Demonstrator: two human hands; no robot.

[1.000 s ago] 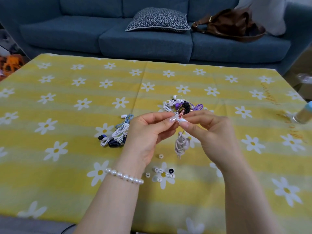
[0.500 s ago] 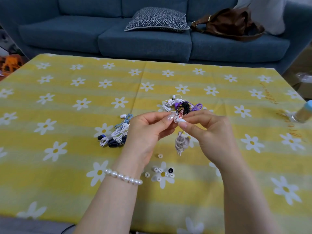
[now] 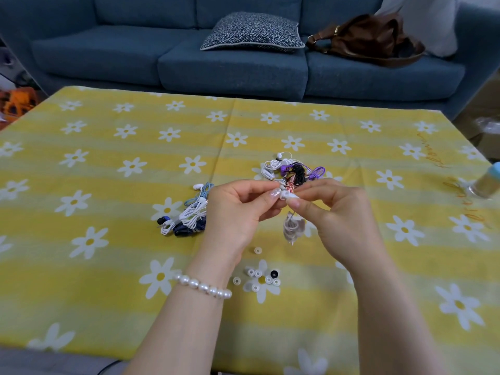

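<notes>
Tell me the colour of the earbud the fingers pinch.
White earbud; the head view shows it best.

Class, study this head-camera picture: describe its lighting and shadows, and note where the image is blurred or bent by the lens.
Head view: soft, even light, no hard shadows on the tablecloth; head view: the bottle at the right edge is smeared; head view: the wide lens bows the sofa; head view: the earbud pinched by left hand and right hand is fairly sharp.
</notes>
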